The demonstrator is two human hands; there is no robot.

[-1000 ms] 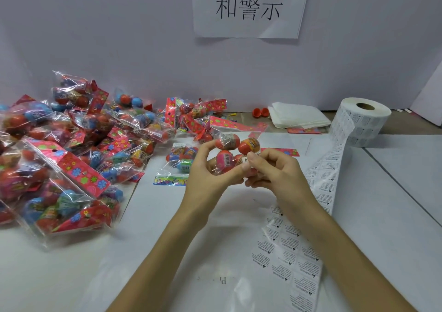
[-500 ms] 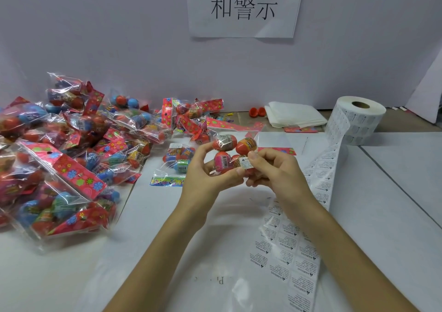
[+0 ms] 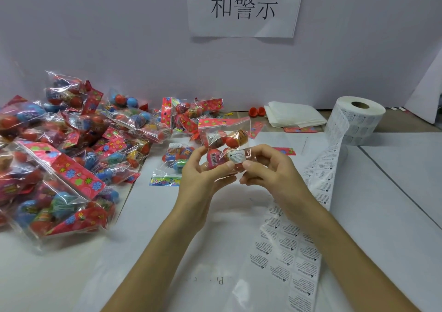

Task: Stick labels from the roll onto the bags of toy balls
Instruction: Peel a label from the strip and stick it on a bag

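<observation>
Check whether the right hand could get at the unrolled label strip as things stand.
Probably yes. The label strip lies flat on the table close to the right hand, with nothing between them. That hand is pinching the bag, though, so it would have to let go first.

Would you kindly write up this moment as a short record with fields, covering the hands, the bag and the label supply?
held bag: toy balls inside, red header on top, lifted above the table
warning label: white, on the bag's front
left hand: grips the bag from the left
right hand: pinches the bag at the label
label roll: far right, upright
label strip: trails from the roll toward the person
pile of bags: left side
</observation>
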